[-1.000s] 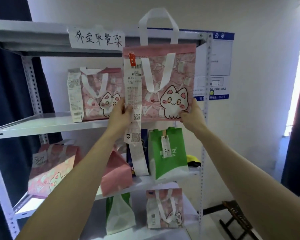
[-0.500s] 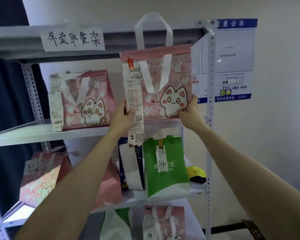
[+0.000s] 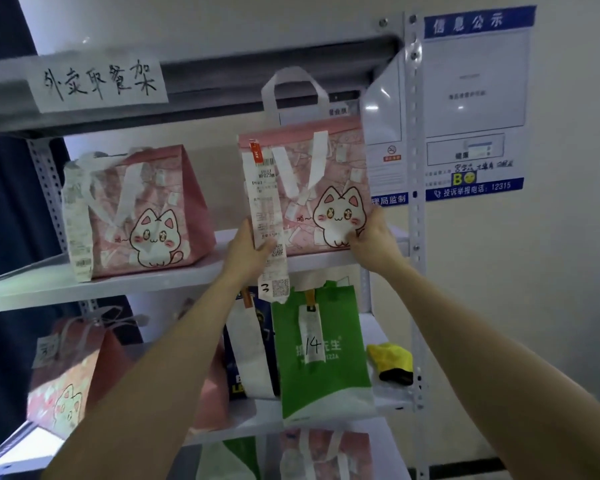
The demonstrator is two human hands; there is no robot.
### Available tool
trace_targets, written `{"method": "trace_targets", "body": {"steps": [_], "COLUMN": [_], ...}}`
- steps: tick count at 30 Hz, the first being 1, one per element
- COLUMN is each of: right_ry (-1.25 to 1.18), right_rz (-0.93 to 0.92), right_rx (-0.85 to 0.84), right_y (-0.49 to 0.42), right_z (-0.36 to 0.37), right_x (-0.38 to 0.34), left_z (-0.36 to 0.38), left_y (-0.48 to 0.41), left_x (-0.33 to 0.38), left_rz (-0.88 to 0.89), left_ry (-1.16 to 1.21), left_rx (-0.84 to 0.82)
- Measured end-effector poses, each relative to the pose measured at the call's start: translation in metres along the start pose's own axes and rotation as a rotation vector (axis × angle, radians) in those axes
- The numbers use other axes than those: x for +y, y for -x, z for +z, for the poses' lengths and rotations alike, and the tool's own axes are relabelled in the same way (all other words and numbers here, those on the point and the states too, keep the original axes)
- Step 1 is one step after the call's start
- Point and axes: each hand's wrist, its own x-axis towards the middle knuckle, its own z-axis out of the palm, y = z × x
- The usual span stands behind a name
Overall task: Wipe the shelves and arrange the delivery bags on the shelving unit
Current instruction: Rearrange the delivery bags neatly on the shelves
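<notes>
I hold a pink cat-print delivery bag (image 3: pixel 329 174) upright at the right end of the upper shelf (image 3: pixel 146 282), its base at the shelf's level. My left hand (image 3: pixel 248 252) grips its lower left corner over a long receipt (image 3: pixel 265 216) marked 3. At the lower right corner, my right hand (image 3: pixel 373 242) pinches the bag. A second pink cat bag (image 3: pixel 142 213) stands on the same shelf to the left.
One shelf down stand a green bag marked 14 (image 3: pixel 321 355), a dark blue bag (image 3: pixel 248 344), a pink bag (image 3: pixel 66 375) at left and a yellow-black cloth (image 3: pixel 392 363). More bags sit on the lowest shelf. A handwritten label (image 3: pixel 97 83) hangs on the top shelf's edge; a notice board (image 3: pixel 475 102) is on the wall.
Both hands have carried the pink bag down and to the right, from in front of the top shelf to the upper shelf's level. The view has moved closer.
</notes>
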Motion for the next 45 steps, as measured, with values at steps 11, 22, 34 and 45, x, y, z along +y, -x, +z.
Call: {"method": "trace_targets", "body": {"steps": [11,22,34,45], "right_ry": [0.011,-0.083,-0.018,0.006], "right_rz": [-0.095,-0.567,-0.160,-0.205], "right_rx": [0.247,0.090,-0.152,-0.204], "right_y": [0.010,0.054,0.034,0.079], "right_z": [0.004,0.145,0.277,0.421], "right_x": [-0.012,-0.140,-0.184,-0.294], "left_z": [-0.017,-0.149,-0.275,-0.417], "left_y": [-0.002,0.019,-0.019,0.012], "left_x": [-0.020,-0.096,-0.208,-0.306], "left_rz": [0.008,0.198,-0.257,-0.171], "left_ry": [0.109,0.075,0.171,0.041], "left_rx": [-0.002,0.479,0.321,0.285]}}
